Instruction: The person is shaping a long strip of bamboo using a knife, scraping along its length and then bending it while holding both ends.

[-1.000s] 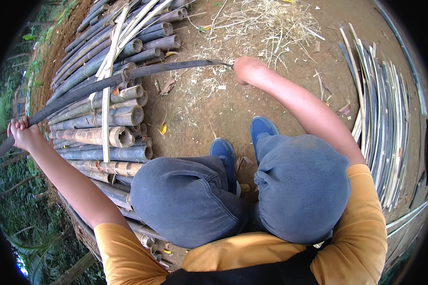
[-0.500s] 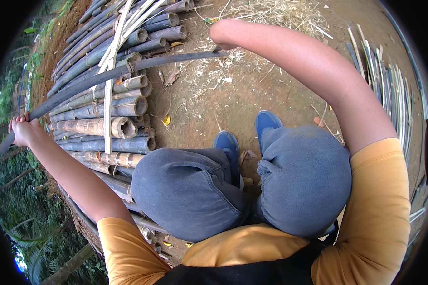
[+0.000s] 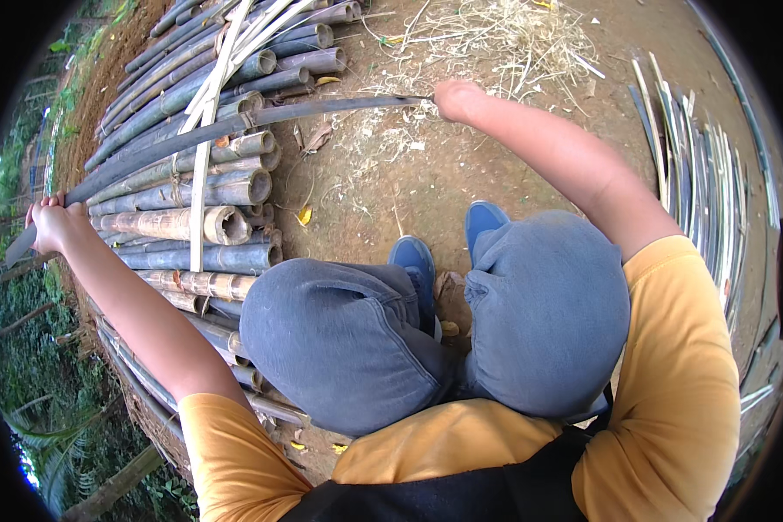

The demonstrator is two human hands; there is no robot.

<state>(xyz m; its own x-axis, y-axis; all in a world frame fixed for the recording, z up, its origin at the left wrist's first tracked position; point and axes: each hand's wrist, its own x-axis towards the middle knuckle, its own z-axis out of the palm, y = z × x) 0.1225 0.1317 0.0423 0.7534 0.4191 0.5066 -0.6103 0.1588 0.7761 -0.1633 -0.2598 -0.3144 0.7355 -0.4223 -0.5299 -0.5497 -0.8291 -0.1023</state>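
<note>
Long bamboo strip (image 3: 235, 130) spans between both hands, left hand (image 3: 48, 222) and right hand (image 3: 457, 97) each gripping an end above the bamboo pile (image 3: 191, 226), bare dirt ground (image 3: 391, 183) beside.

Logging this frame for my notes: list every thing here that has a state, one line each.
left hand: closed around one end of the bamboo strip
right hand: gripping the strip's other end
bamboo strip: held across the pile, lifted
bamboo poles: stacked lying down
split slats: lying on the ground

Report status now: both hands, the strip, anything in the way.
Left hand grips long bamboo strip at far end. Right hand closed at near end. Strip spans stacked bamboo poles. Nothing blocking.
</note>
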